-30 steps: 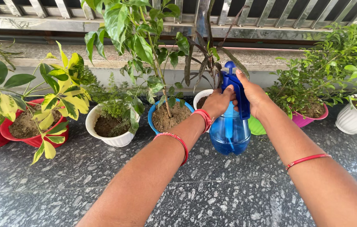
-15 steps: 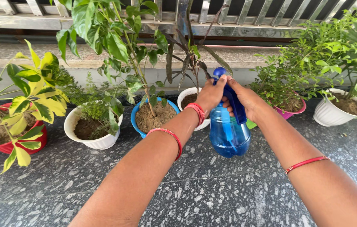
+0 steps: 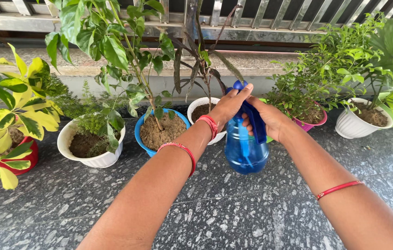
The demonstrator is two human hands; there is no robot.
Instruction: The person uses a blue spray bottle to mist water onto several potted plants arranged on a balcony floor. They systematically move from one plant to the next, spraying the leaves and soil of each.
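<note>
Nearest the camera, two forearms with red bangles reach out over the speckled grey stone floor (image 3: 233, 217), meeting at a blue spray bottle (image 3: 246, 150) held in the air above it — the right hand (image 3: 270, 121) wraps closed around the bottle's neck and trigger, while the left hand (image 3: 228, 105) curls over the spray head, fingers closed on it. Just beyond the bottle stand a white pot (image 3: 204, 107) and a blue pot (image 3: 144, 139) of bare soil — farther off, along the floor's far edge by the low wall, sit a ribbed white pot (image 3: 351, 127), a pink pot (image 3: 316, 124) and a red pot (image 3: 25, 163).
</note>
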